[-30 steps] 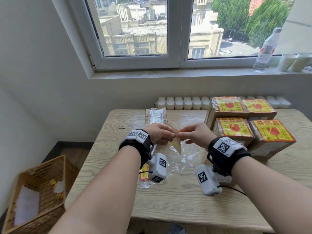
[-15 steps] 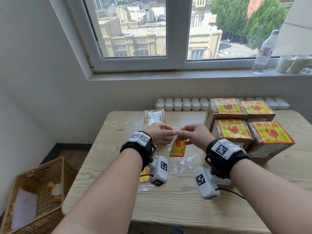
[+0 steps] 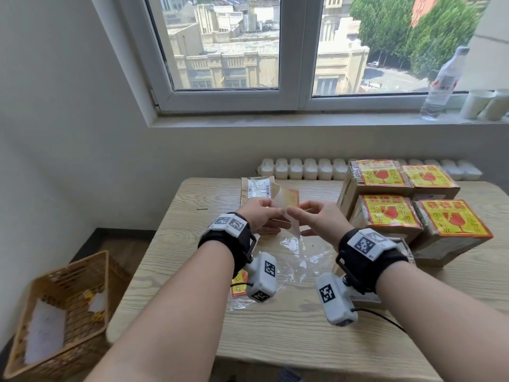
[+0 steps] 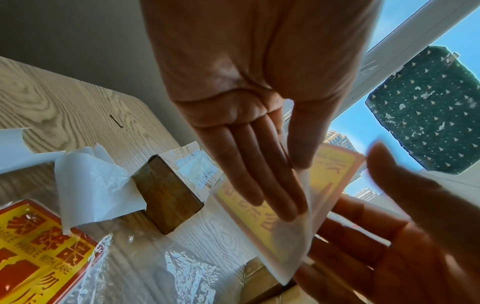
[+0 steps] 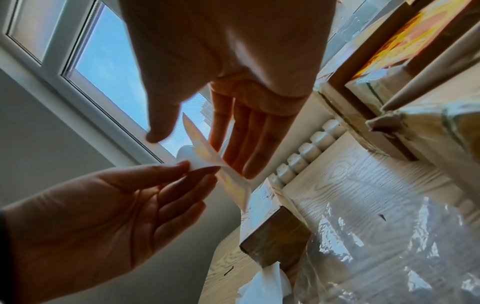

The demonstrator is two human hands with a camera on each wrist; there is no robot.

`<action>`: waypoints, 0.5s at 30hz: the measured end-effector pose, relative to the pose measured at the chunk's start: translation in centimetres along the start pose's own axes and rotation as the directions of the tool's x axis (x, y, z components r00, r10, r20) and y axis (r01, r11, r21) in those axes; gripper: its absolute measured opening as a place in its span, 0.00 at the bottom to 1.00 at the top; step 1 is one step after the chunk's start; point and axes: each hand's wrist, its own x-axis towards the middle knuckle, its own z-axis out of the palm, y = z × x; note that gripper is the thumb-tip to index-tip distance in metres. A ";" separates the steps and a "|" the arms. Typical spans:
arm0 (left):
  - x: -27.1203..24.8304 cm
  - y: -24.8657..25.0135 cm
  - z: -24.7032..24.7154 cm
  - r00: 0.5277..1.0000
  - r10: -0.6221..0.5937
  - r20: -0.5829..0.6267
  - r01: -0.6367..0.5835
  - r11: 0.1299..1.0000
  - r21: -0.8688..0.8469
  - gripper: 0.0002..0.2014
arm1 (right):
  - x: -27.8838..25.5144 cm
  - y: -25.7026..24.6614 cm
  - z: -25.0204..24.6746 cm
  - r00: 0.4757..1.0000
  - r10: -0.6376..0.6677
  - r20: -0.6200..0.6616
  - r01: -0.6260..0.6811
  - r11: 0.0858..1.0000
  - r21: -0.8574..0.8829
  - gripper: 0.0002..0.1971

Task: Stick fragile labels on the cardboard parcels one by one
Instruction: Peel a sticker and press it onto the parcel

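Note:
Over the table's middle I hold a yellow fragile label [image 3: 289, 198] with its white backing [image 3: 294, 230] partly peeled. My left hand [image 3: 275, 213] pinches the backing's curled edge [image 5: 185, 158] between thumb and fingers. The straight fingers of my right hand [image 3: 296, 213] lie against the label [image 5: 200, 142], and in the right wrist view its thumb stands a little off it. Just behind the hands lies a brown cardboard parcel [image 3: 256, 188] with only a white shipping slip on top. Several parcels [image 3: 385, 213] with yellow labels stand at the right.
A clear plastic bag [image 3: 297, 257] lies under my wrists, with more labels [image 3: 239, 282] at its left end. A loose backing sheet [image 4: 91, 185] rests by the brown parcel. A wicker basket [image 3: 68, 285] with scraps sits on the floor at left. A bottle [image 3: 443, 84] and cups [image 3: 479, 103] are on the sill.
Half a second ago the label hung face-on below my fingertips. Now it stands raised above them, with the backing peeling down and away. My hands have moved slightly apart.

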 end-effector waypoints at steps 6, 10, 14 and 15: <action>0.0 -0.6 -2.1 0.995 -0.041 -0.096 0.044 0.999 0.026 0.03 | 1.3 0.3 1.3 0.996 0.018 -0.084 -0.021 0.999 -0.036 0.02; 1.0 -2.1 -5.6 0.968 -0.101 -0.230 0.123 0.989 0.085 0.04 | 2.6 0.5 2.8 0.993 0.030 -0.113 -0.037 0.998 -0.057 0.05; 1.6 -3.5 -9.9 0.897 -0.176 -0.405 0.212 0.976 0.044 0.10 | 4.4 1.0 4.8 0.988 0.062 -0.142 -0.072 0.995 -0.067 0.05; 1.7 -4.0 -11.0 0.879 -0.207 -0.429 0.242 0.970 0.029 0.11 | 4.8 1.0 5.3 0.986 0.065 -0.151 -0.078 0.994 -0.077 0.06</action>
